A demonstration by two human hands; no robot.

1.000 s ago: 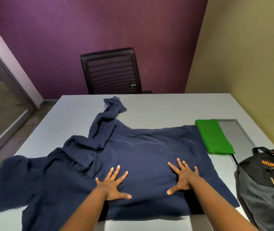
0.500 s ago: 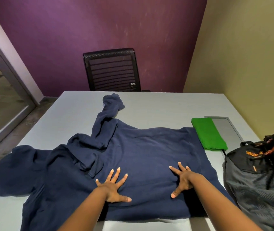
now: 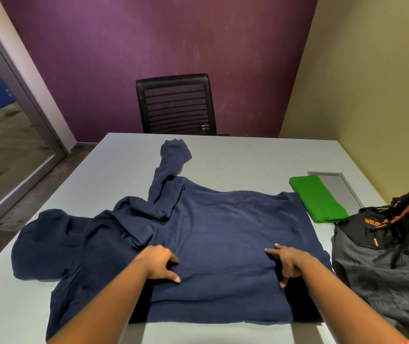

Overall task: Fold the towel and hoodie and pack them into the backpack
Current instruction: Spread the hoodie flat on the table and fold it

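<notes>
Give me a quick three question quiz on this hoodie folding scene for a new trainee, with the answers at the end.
1. True or false: the green towel is already folded.
2. Which lies nearest the backpack? A) chair B) towel C) hoodie's hood
3. What do the left hand and right hand rest on?

Key
1. True; it lies folded at the right of the table.
2. B.
3. The navy hoodie, spread on the table; fingers curl into its cloth, though a firm grip is unclear.

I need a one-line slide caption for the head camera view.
Both hands, left and right, rest on a navy hoodie beside a folded green towel.
</notes>
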